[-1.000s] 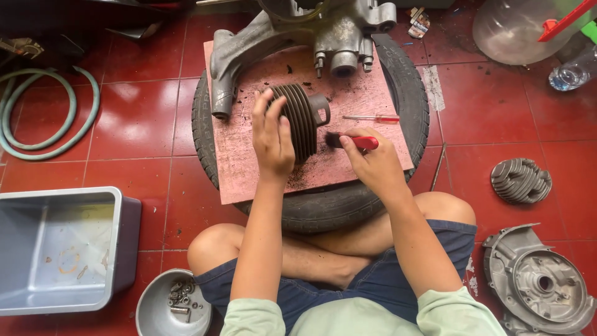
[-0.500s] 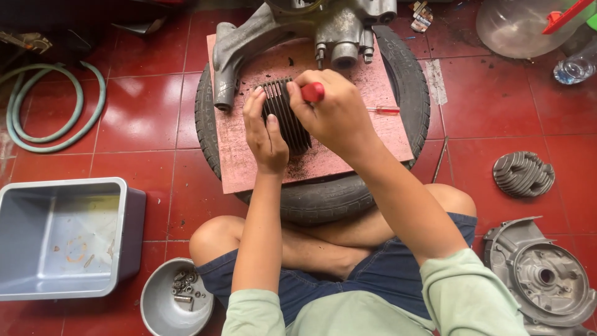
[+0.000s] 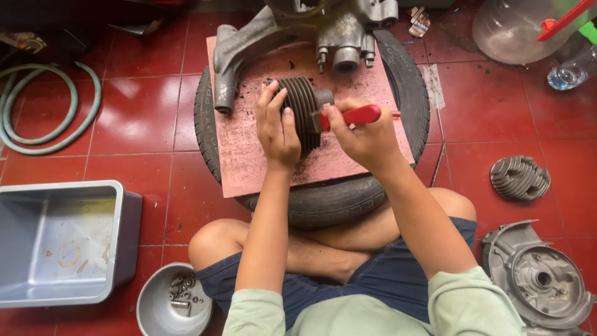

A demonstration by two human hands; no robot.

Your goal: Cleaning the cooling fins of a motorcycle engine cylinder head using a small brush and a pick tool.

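A dark finned engine cylinder (image 3: 305, 112) stands on a reddish board (image 3: 249, 155) laid across a black tyre (image 3: 336, 202). My left hand (image 3: 277, 127) grips the cylinder's left side and holds it steady. My right hand (image 3: 364, 134) is closed on a red-handled screwdriver (image 3: 356, 115), its tip end against the right face of the cylinder. Dark crumbs of dirt lie on the board around the cylinder. My crossed legs sit just below the tyre.
A grey engine casing (image 3: 323, 28) rests on the board's far edge. A grey plastic tub (image 3: 62, 246) and a metal bowl of bolts (image 3: 171, 305) lie at lower left, a green hose (image 3: 43, 106) at left. A finned cylinder head (image 3: 519, 177) and a round engine cover (image 3: 541, 280) lie at right.
My right hand picked the red-handled screwdriver off the board, swung it up over the cylinder, and now holds it against the cylinder's right side. My left hand stayed on the cylinder.
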